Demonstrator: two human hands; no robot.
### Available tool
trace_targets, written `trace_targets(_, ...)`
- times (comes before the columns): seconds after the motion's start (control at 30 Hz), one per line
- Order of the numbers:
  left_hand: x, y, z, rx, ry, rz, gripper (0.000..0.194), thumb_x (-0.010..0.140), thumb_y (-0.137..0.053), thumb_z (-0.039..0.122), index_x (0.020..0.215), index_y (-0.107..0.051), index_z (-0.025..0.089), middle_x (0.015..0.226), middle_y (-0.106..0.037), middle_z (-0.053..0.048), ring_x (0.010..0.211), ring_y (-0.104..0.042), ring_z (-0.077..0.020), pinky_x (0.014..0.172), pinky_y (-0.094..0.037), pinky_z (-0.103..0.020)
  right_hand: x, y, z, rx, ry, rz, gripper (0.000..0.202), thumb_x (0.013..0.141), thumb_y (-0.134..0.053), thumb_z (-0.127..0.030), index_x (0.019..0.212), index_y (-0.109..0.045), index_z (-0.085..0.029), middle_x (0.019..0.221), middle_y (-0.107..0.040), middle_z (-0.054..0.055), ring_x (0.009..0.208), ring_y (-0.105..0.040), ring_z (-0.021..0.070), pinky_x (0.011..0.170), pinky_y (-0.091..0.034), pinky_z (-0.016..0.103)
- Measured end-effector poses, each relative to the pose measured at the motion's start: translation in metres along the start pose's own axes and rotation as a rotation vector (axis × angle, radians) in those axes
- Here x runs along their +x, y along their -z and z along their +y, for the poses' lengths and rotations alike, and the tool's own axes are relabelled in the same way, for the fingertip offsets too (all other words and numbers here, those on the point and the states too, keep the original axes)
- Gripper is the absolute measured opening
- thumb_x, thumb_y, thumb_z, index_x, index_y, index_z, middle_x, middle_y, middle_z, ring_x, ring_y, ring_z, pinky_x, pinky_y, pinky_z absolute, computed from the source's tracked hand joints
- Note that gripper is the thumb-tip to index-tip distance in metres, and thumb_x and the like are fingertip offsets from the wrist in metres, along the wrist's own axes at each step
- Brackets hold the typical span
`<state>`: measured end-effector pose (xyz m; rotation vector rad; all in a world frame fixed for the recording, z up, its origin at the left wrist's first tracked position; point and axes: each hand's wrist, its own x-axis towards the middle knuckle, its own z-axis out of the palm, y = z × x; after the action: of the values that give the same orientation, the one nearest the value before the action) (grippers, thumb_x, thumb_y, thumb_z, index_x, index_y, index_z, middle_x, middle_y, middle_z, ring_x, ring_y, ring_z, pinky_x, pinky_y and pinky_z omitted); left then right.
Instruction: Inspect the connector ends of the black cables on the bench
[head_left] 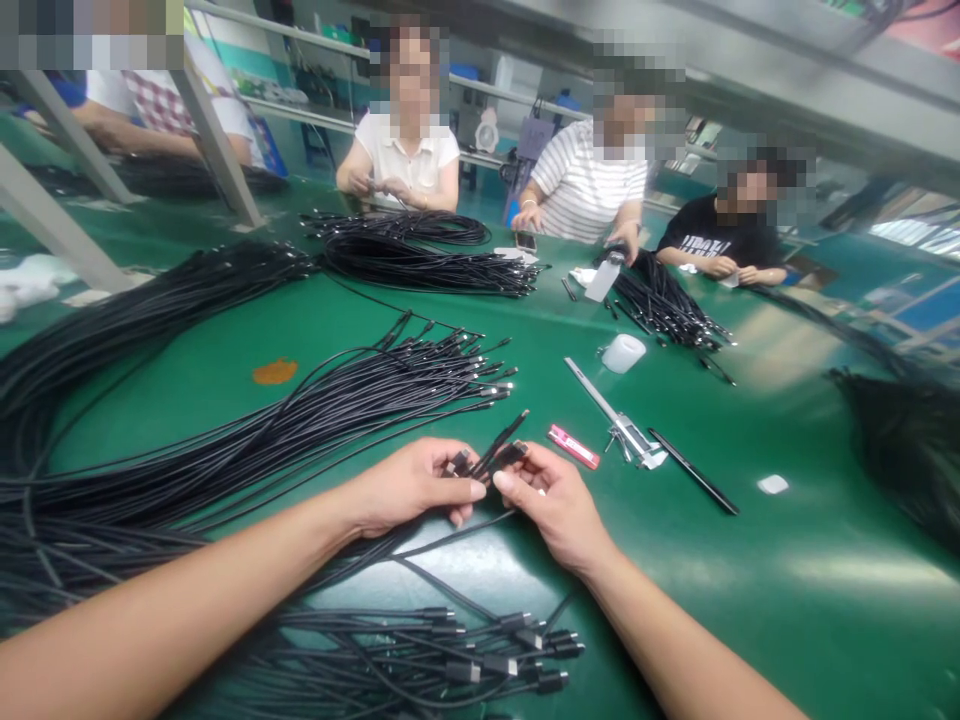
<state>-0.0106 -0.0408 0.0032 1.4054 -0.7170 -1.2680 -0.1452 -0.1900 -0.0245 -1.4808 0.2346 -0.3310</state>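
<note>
Black cables with plug ends (pixel 491 445) are pinched between my two hands, above the green table. My left hand (pixel 420 485) is closed around several of the plugs, thumb on top. Close by on the right, my right hand (pixel 555 500) grips one black plug (pixel 511 455) between thumb and fingers. Below my hands lies a bundle of cables with larger plugs (pixel 480 668), pointing right. Beyond my left hand, another long bundle of black cables (pixel 375 390) stretches across the table, its metal tips toward the middle.
Right of my hands are a pink-red packet (pixel 573 447), a caliper (pixel 615 415), a black pen (pixel 694 472) and a tape roll (pixel 623 353). More cable bundles (pixel 427 262) lie at the back. Several people sit across the green table (pixel 750 580). Metal posts (pixel 214 140) stand at left.
</note>
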Motion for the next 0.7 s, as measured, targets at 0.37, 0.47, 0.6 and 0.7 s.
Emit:
trace_targets(0.37, 0.0018, 0.0005, -0.0038, -0.036, -0.019, 0.055, 0.036, 0.066, -0.085, 0.032, 0.080, -0.056, 0.015, 0.065, -0.060, 0.004, 0.054, -0.057, -0.0094, 0.053, -0.047, -0.021, -0.0002, -0.0015, -0.0029, -0.059, -0.022, -0.005, 0.027, 0.082, -0.072, -0.044, 0.079, -0.069, -0.017, 0.064, -0.057, -0.001, 0.056, -0.049, 0.0112, 0.054, -0.040, 0.024)
trace_targets(0.47, 0.0013, 0.0008, -0.0032, -0.037, -0.016, 0.023, 0.036, 0.067, -0.084, 0.034, 0.081, -0.056, 0.015, 0.063, -0.062, 0.003, 0.055, -0.059, -0.0109, 0.054, -0.049, -0.022, -0.0009, -0.0013, -0.0009, -0.029, -0.063, 0.016, 0.031, 0.077, -0.075, -0.046, 0.075, -0.065, -0.017, 0.061, -0.055, -0.003, 0.052, -0.047, 0.0103, 0.050, -0.038, 0.023)
trace_targets(0.6, 0.0001, 0.0003, -0.0019, -0.022, -0.007, -0.019, 0.033, 0.071, -0.081, 0.034, 0.082, -0.056, 0.015, 0.061, -0.066, 0.000, 0.055, -0.062, -0.0126, 0.055, -0.050, -0.022, -0.0017, 0.0000, 0.0008, -0.014, -0.085, 0.021, 0.034, 0.075, -0.078, -0.046, 0.069, -0.060, -0.018, 0.057, -0.052, -0.004, 0.049, -0.043, 0.0088, 0.047, -0.034, 0.022)
trace_targets(0.7, -0.0006, -0.0001, -0.0006, -0.005, -0.005, -0.031, 0.032, 0.074, -0.080, 0.034, 0.083, -0.056, 0.015, 0.063, -0.068, -0.002, 0.056, -0.064, -0.0134, 0.057, -0.051, -0.023, -0.0017, 0.0008, 0.0009, -0.009, -0.085, 0.024, 0.034, 0.074, -0.079, -0.044, 0.068, -0.059, -0.018, 0.056, -0.052, -0.005, 0.048, -0.043, 0.0086, 0.047, -0.033, 0.021)
